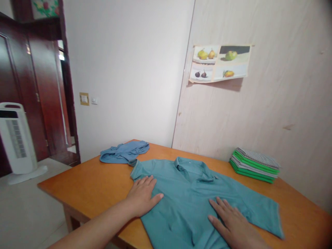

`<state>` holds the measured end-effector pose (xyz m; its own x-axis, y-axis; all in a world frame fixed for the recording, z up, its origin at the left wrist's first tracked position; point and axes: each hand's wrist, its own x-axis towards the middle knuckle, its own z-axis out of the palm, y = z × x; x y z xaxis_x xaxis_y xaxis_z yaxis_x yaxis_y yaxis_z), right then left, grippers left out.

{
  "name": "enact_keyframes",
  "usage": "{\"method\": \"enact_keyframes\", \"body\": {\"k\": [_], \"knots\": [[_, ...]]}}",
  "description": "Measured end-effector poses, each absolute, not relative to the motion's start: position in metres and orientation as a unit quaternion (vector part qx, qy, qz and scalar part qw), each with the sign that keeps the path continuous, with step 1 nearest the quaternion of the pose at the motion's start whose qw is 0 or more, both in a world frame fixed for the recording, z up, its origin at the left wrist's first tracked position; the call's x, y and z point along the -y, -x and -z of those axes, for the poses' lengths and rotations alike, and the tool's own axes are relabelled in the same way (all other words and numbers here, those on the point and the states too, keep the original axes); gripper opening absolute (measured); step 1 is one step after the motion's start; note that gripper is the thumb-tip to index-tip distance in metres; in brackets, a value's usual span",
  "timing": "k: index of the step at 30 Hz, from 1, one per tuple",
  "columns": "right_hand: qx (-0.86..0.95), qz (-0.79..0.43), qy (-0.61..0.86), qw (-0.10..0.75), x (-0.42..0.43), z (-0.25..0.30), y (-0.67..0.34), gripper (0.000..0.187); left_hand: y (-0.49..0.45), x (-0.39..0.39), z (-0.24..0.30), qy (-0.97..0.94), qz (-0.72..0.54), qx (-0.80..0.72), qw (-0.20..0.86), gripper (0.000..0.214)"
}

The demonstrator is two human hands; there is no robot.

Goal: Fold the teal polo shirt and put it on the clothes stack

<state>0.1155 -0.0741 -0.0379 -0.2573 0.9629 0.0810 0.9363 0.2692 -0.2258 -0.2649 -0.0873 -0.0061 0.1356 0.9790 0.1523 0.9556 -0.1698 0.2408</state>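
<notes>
A teal short-sleeved polo shirt (181, 193) lies spread front side up on the orange-brown wooden table (98, 183), its collar toward the wall. Flat on the shirt's left side, just below that sleeve, rests my left hand (142, 197), fingers stretched and thumb apart. My right hand (230, 221) lies on the right half of the shirt's front with its fingers spread. Neither hand grips the cloth. Wrinkles run through the fabric between the hands. The shirt's lower end goes out of view at the bottom.
A crumpled blue garment (124, 152) lies at the table's far left corner. At the back right stands a stack of folded green and grey cloths (254, 166). Beyond the table is a wall with a fruit picture (220, 64). A white tower fan (18, 141) stands left.
</notes>
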Motion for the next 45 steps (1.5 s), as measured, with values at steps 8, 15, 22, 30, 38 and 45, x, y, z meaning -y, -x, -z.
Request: {"method": "enact_keyframes", "body": {"k": [8, 15, 22, 30, 38, 45], "knots": [[0.797, -0.048, 0.598, 0.066, 0.005, 0.033, -0.13, 0.068, 0.274, 0.027, 0.003, -0.769, -0.109, -0.626, 0.069, 0.091], [0.783, -0.017, 0.618, 0.067, -0.048, 0.039, -0.122, 0.066, 0.276, -0.029, 0.006, -0.778, -0.114, -0.616, 0.045, 0.091], [0.787, -0.009, 0.612, 0.079, -0.067, 0.038, -0.124, 0.063, 0.276, -0.054, 0.005, -0.782, -0.159, -0.602, 0.021, 0.082], [0.747, 0.081, 0.633, 0.185, -0.048, 0.031, -0.125, 0.054, 0.269, -0.024, -0.001, -0.764, -0.203, -0.61, -0.061, 0.035], [0.741, 0.061, 0.619, 0.253, 0.006, 0.02, -0.107, 0.044, 0.222, 0.029, -0.01, -0.828, -0.294, -0.469, 0.084, 0.055], [0.816, 0.012, 0.532, 0.227, 0.069, 0.008, -0.066, 0.022, 0.174, 0.07, -0.019, -0.895, -0.247, -0.33, 0.171, 0.078]]}}
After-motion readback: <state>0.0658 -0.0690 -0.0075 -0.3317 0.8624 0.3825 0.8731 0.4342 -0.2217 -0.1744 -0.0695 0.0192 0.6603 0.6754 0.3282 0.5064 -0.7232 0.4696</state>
